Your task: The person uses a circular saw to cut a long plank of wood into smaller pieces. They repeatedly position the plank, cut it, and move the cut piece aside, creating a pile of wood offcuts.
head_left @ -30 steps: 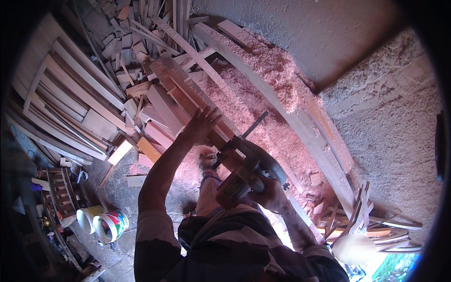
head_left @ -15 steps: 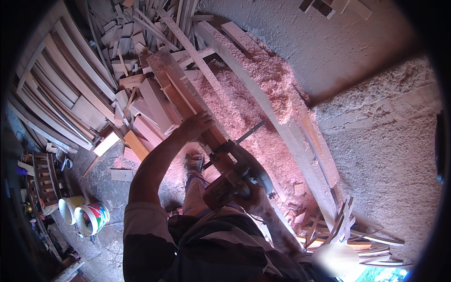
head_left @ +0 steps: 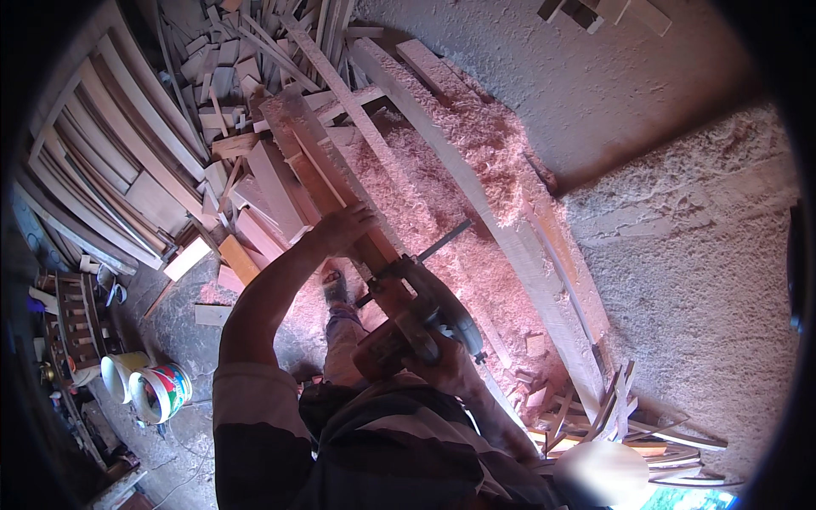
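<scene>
A handheld circular saw [head_left: 442,302] rests on a long wooden board [head_left: 319,183] that runs from my body toward the upper left. My right hand [head_left: 446,365] is wrapped round the saw's rear handle; part of its grip is hidden by the saw and my arm. A thin metal guide bar [head_left: 446,240] sticks out from the saw's right side. Ahead of the saw, my left hand [head_left: 344,228] lies over the board, with its fingers curled on the wood. The saw's blade is out of sight.
Pink-lit shavings [head_left: 425,191] cover the floor beside a long, thick beam [head_left: 501,217]. Offcuts [head_left: 225,64] heap up at the far left, near stacked curved planks [head_left: 127,110]. Two buckets [head_left: 161,393] stand at lower left. My foot [head_left: 336,287] is left of the saw.
The whole view has shifted slightly. The saw and my right hand sit a little nearer my body, while my left hand stays on the board.
</scene>
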Tool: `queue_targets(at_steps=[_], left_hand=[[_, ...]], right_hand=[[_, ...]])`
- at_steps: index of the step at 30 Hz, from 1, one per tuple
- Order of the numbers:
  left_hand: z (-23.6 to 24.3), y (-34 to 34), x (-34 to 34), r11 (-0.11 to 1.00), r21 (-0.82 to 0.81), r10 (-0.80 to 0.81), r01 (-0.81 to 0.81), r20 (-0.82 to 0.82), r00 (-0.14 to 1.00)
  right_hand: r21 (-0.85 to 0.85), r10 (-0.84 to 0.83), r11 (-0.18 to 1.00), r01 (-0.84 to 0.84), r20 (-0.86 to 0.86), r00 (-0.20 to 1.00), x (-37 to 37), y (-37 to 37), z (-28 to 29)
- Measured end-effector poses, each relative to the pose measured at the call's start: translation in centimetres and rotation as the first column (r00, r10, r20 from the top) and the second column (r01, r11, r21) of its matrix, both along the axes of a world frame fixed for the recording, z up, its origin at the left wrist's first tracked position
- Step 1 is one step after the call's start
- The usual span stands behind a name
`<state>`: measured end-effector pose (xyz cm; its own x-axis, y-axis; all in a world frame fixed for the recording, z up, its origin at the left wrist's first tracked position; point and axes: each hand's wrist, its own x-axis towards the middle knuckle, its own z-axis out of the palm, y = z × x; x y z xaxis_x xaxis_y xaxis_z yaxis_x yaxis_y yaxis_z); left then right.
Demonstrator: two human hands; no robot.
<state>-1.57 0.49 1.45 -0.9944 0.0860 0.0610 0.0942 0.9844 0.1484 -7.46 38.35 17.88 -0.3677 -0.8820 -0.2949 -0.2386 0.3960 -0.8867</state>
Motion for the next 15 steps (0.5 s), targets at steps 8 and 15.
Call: queue_targets(at_steps=[8, 15], left_hand=[[0.7, 0.2, 0.1, 0.998, 0.059, -0.008, 0.007, 0.019, 1.0], [1.8, 0.3, 0.1, 0.998, 0.068, -0.014, 0.013, 0.016, 1.0]], right_hand=[[0.035, -0.024, 0.999, 0.024, 0.006, 1.0, 0.3, -0.4, 0.7], [0.101, -0.006, 0.995, 0.012, -0.058, 0.998, 0.1, -0.3, 0.6]])
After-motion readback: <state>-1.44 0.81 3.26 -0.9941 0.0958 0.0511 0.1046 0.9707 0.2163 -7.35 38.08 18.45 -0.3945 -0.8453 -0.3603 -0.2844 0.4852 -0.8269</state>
